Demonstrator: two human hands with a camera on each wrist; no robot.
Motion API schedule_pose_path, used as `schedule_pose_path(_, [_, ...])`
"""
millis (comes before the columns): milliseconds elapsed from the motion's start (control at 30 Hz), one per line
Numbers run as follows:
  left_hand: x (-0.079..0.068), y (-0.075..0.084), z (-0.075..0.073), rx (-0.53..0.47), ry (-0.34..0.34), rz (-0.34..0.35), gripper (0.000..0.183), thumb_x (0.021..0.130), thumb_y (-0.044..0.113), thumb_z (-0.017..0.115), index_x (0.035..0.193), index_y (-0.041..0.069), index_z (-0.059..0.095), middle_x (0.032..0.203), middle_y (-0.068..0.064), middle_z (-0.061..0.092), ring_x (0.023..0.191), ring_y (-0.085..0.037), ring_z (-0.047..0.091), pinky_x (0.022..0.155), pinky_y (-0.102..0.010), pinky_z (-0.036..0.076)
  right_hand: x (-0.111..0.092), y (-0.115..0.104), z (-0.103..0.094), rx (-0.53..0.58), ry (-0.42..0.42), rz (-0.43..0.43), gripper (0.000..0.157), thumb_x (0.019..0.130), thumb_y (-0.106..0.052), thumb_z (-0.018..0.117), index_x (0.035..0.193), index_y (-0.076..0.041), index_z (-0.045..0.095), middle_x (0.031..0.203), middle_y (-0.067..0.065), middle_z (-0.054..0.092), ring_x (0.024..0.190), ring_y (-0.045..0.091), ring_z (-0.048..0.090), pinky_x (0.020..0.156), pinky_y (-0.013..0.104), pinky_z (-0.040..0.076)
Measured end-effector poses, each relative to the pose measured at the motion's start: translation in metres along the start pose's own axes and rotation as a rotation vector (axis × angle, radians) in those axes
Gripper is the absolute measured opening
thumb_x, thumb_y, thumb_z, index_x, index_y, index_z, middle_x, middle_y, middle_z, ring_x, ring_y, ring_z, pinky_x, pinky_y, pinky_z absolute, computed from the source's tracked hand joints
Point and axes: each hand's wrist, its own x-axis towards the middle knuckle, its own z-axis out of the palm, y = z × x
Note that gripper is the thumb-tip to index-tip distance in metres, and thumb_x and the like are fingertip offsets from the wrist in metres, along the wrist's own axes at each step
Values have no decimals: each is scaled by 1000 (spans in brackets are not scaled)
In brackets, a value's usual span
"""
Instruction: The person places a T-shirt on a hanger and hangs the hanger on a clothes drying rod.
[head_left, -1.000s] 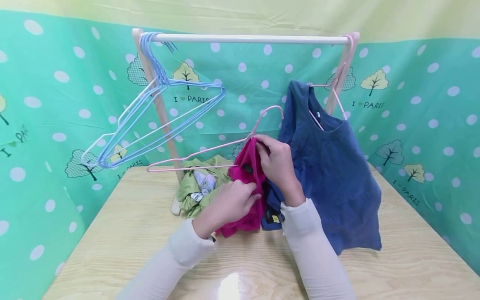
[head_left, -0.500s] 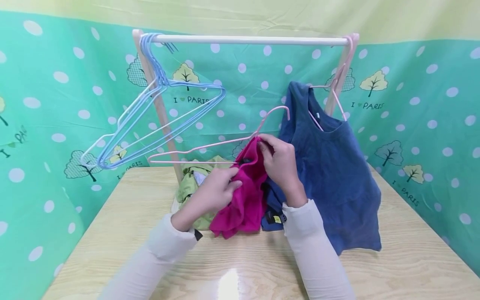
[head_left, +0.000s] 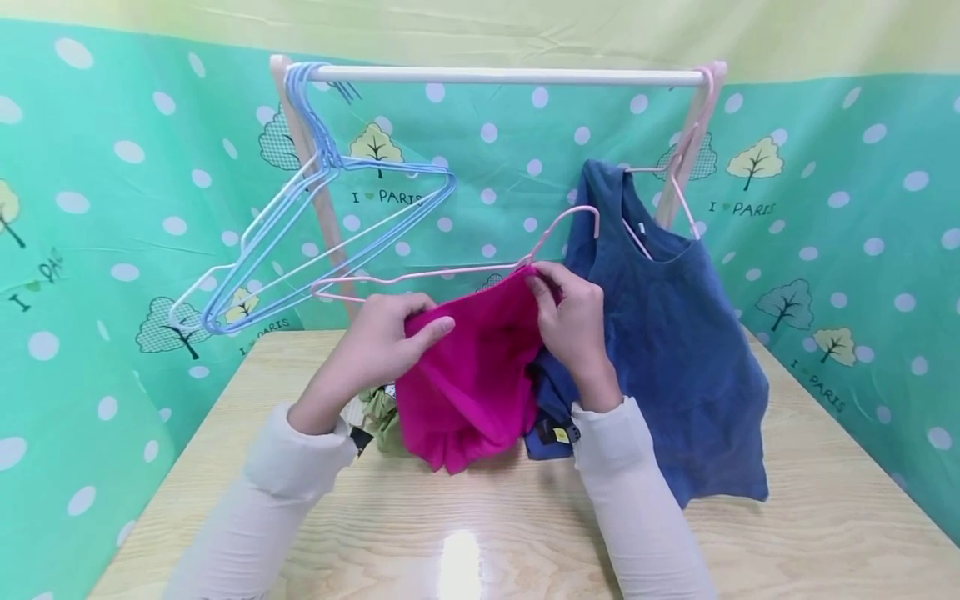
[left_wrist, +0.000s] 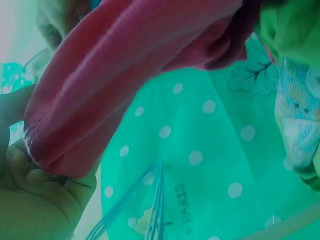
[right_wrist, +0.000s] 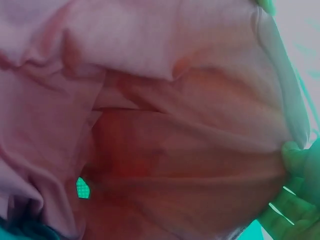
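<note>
One magenta garment (head_left: 472, 367) is stretched between the left hand (head_left: 382, 337) and the right hand (head_left: 573, 317), above the bench (head_left: 405, 533). The left grip is clamped on the cloth's upper left edge, its thumb over the front. The right grip pinches the upper right corner, just below the hook of a pink hanger (head_left: 450, 271); whether it also holds the wire cannot be told. That hanger reaches leftward, partly behind the left hand. Near the right hand, a navy tank top (head_left: 667, 358) hangs at the right end of a rack (head_left: 495, 76). Several blue hangers (head_left: 324, 146) hang at its left end. A crumpled green garment (head_left: 381, 414) lies behind the magenta one, mostly hidden.
</note>
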Motion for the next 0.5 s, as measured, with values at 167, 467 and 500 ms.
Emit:
schedule_pose_path(167, [-2, -2, -12, -20, 47, -15, 14, 96, 27, 75, 94, 14, 73, 66, -1, 56, 58, -19, 50, 59, -35, 44, 2, -2, -3, -8, 18, 13, 18, 97, -7, 71, 111, 2, 75, 102, 16, 76, 83, 25, 72, 77, 40, 61])
schedule_pose_path(467, [-3, -10, -27, 29, 189, 155, 12, 91, 17, 81, 94, 7, 74, 85, -2, 70, 70, -16, 56, 58, -30, 46, 2, -1, -6, -19, 23, 18, 18, 96, -4, 70, 112, 4, 73, 102, 17, 76, 85, 27, 72, 79, 41, 61])
schedule_pose_path(500, [-3, -11, -29, 36, 214, 174, 11, 90, 16, 81, 93, 7, 74, 87, -2, 71, 71, -15, 56, 58, -28, 45, 2, -1, -6, -22, 24, 14, 17, 96, -4, 69, 111, 4, 73, 102, 18, 75, 84, 28, 72, 79, 41, 60])
